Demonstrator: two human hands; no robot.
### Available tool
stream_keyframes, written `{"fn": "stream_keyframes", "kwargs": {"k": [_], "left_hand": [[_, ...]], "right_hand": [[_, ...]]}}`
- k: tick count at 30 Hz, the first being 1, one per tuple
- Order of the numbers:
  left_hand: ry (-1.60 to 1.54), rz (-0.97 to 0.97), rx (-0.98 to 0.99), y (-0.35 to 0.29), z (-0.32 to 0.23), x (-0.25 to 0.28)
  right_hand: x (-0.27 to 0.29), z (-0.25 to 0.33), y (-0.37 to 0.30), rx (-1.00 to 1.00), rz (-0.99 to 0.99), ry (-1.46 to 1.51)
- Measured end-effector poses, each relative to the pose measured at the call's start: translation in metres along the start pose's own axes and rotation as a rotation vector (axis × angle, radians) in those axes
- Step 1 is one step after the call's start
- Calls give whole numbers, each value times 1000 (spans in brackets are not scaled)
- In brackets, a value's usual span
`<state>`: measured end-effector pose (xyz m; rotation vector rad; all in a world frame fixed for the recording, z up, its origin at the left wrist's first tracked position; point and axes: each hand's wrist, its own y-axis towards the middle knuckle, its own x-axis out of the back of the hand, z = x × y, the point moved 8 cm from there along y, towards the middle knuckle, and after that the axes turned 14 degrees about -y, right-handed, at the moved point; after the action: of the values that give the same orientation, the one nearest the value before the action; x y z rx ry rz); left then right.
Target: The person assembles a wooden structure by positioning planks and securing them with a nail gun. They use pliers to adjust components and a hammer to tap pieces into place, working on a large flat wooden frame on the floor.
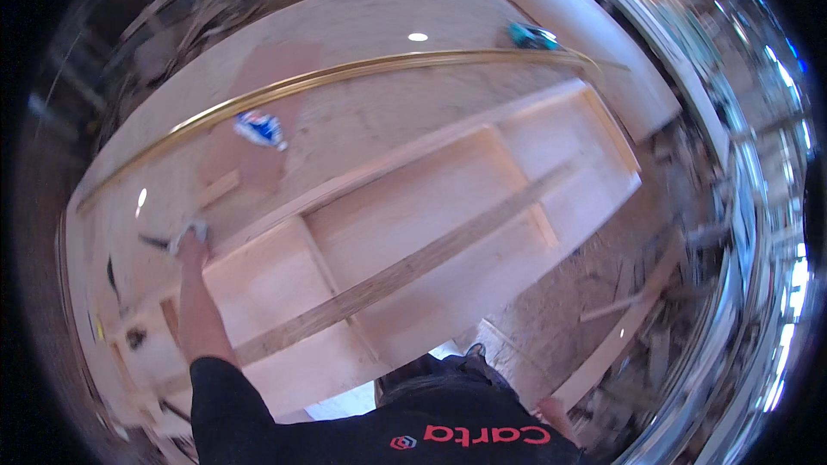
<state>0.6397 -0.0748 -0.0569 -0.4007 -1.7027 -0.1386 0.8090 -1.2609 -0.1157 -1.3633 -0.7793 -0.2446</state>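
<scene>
My left arm reaches forward over the left end of a long, shallow wooden frame box point(405, 151). My left hand point(191, 239) is closed around a dark-handled tool point(155, 242) just past the box's far side; blur hides what kind of tool it is. Something whitish shows at the fingers. The box has a pale panel, crosswise dividers and a long wooden strip point(413, 264) running lengthwise over them. My right hand point(554, 413) hangs low beside my body, near the box's near side, with its fingers hidden.
A long gold-coloured trim strip point(345, 74) crosses the worktable point(370, 13) behind the box. Beyond it sits a teal power tool point(532, 35). A blue-and-white packet point(261, 130) and a small wood block point(220, 189) lie nearer. Wood offcuts point(624, 327) litter the floor at right.
</scene>
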Motion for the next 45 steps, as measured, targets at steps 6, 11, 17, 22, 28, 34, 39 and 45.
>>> {"fn": "stream_keyframes", "kwargs": {"k": [6, 11, 17, 22, 28, 34, 39, 45], "left_hand": [[-196, -364, -138, -11, -64, 49], [-645, -549, -289, -98, -190, 101], [-937, -541, -524, -308, -407, 122], [-1242, -316, -798, -463, -592, 81], [-1395, 396, -1061, -637, -828, -9], [-1201, 999, -1333, -790, -1004, -63], [-1155, 1339, -1571, -865, -1113, -88], [-820, 1350, -1549, -844, -1229, -127]], "right_hand": [[31, 8, -32, -478, -55, 520], [28, -9, -12, -407, -33, 544], [55, -82, 60, -211, -108, 465], [160, -174, 137, -160, -306, 296], [383, -227, 140, 68, -733, 690], [488, -223, 119, 709, -162, 2109], [487, -326, 146, 487, -436, 2275], [417, -513, 158, -506, -1014, 1880]]}}
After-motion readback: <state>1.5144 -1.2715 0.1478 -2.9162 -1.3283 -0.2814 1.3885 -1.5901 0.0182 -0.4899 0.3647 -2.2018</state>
